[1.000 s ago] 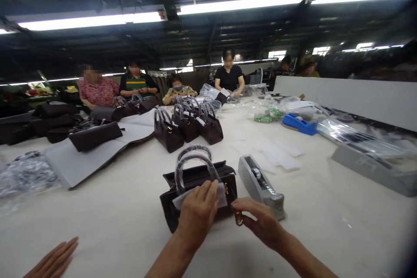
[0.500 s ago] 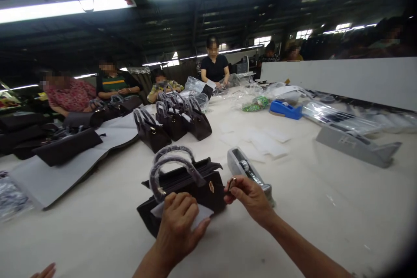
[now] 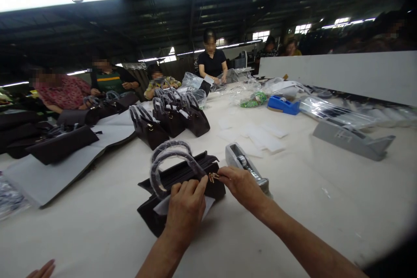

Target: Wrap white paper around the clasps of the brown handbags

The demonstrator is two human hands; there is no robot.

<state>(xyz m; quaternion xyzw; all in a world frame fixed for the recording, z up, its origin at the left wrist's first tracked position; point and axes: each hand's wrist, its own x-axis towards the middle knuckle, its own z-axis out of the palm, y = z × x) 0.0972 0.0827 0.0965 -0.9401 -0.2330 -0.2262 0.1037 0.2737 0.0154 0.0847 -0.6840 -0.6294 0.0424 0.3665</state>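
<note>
A dark brown handbag (image 3: 182,173) stands on the white table, its two handles (image 3: 158,171) wrapped in clear plastic. My left hand (image 3: 187,206) lies against its front, over a white sheet (image 3: 208,206), with the index fingertip near the gold clasp (image 3: 212,177). At that clasp my right hand (image 3: 243,186) pinches a small gold metal piece on the bag's strap end. Just behind my right hand is a grey tape dispenser (image 3: 243,160). The left palm and thumb are mostly hidden.
More wrapped-handle bags (image 3: 172,117) stand behind. White sheets (image 3: 265,137), a blue dispenser (image 3: 283,105) and a second grey dispenser (image 3: 352,139) lie to the right. Bags rest on grey sheeting (image 3: 65,173) at left. Another person's fingers (image 3: 44,269) show at bottom left. Several people work beyond.
My right hand has moved left, bringing the metal piece to the clasp. My left hand has shifted right and up along the bag's front, its index finger now near the clasp.
</note>
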